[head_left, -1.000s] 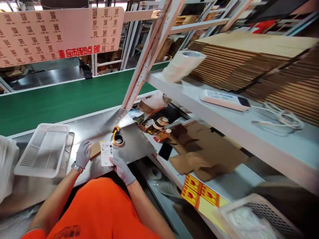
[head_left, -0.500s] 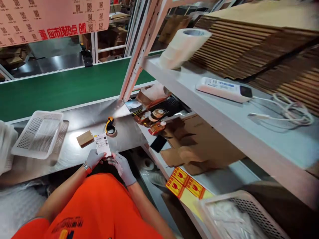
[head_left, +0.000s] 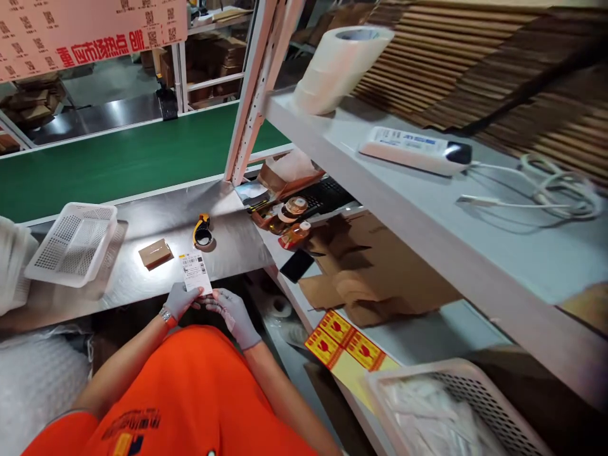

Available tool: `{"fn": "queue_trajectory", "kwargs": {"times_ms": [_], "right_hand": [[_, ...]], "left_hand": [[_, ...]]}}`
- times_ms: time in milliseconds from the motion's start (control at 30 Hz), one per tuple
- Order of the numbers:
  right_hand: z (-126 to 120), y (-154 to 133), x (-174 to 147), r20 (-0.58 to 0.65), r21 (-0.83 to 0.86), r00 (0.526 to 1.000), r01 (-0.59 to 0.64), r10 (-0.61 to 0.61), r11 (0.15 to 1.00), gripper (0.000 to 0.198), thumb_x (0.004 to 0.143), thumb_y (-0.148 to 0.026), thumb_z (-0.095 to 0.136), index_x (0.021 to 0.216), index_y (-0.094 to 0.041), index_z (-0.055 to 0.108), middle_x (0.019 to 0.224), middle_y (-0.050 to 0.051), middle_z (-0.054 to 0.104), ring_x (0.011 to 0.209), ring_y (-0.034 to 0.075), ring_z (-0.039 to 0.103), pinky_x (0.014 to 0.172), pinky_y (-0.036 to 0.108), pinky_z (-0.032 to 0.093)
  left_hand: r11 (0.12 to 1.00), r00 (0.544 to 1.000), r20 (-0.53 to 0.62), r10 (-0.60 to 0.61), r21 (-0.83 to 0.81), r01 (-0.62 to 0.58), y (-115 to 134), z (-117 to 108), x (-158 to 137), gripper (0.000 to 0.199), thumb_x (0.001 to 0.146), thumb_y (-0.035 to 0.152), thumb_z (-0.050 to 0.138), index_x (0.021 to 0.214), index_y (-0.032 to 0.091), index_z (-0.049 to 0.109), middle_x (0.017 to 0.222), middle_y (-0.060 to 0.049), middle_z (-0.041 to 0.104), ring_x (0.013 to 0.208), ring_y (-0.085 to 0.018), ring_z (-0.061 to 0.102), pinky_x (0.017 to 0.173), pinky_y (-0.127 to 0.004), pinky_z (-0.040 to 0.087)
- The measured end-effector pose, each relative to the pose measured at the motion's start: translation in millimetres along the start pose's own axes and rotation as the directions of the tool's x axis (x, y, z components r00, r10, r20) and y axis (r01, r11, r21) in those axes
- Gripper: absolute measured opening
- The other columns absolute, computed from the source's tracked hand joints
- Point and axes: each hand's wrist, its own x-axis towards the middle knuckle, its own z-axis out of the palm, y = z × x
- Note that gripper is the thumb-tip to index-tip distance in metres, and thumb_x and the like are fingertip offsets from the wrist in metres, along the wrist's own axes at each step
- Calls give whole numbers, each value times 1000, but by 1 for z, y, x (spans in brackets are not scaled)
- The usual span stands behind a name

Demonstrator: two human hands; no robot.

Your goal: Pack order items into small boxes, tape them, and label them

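Note:
A white printed shipping label [head_left: 195, 272] is held up in front of my body, over the near edge of the metal table. My left hand [head_left: 182, 299], in a grey glove, pinches its lower left edge. At the lower right corner, my right hand [head_left: 231, 312], gloved too, has its fingertips closed on the label. Just beyond lies a small brown cardboard box [head_left: 156, 253], flat on the metal. A yellow and black tape dispenser [head_left: 202, 232] rests right behind the label.
A white plastic basket [head_left: 76, 244] sits on the metal table [head_left: 237, 221] at left. Behind runs a green conveyor belt [head_left: 118, 152]. At right, a shelf [head_left: 332, 136] carries tape rolls [head_left: 339, 69], flattened cartons and a white scanner-like device [head_left: 413, 151]. Below are a phone [head_left: 297, 265] and fragile stickers [head_left: 344, 339].
The view has shifted slightly, so the shelf and table appear a little further left and up. Both hands keep their hold on the label, the right fingers slightly closer to it.

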Motion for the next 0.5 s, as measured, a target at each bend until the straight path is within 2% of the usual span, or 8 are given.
{"fn": "queue_trajectory", "kwargs": {"times_ms": [233,300,367,433,500], "right_hand": [[-19,7,-10,-103,-10,994,36,-37,999,59,60,-68,103,88,-19,88,90,11,86,83,23,80,76,35,63],[-23,10,-13,-137,-13,989,53,-54,999,57,59,-67,104,86,-19,89,87,9,86,79,22,77,74,34,63],[-27,12,-15,-170,-11,983,70,-71,998,55,59,-66,103,84,-19,89,86,8,85,77,21,76,72,33,62],[-29,13,-18,-210,-10,973,91,-91,996,56,58,-66,103,83,-18,88,85,8,84,74,20,74,69,33,61],[-30,14,-20,-239,-28,963,121,-124,992,55,60,-66,101,82,-18,87,84,9,83,73,20,73,68,33,61]], "left_hand": [[998,997,76,-1,61,-3,-6,16,-3,39,76,40,94,97,11,81,91,-14,85,75,-24,80,59,-29,62],[993,994,111,-17,116,4,-6,20,-4,37,80,42,91,100,12,81,91,-14,84,78,-25,80,62,-30,63],[974,995,101,0,224,-23,-6,25,-6,36,85,40,87,107,13,81,99,-15,85,87,-28,81,72,-35,65],[914,995,22,102,393,-103,-5,28,-10,39,85,33,85,119,15,80,117,-16,84,104,-30,81,90,-40,66],[802,957,-35,289,554,-223,-3,31,-15,47,82,27,85,127,17,79,135,-17,80,124,-32,76,110,-44,60]]}}
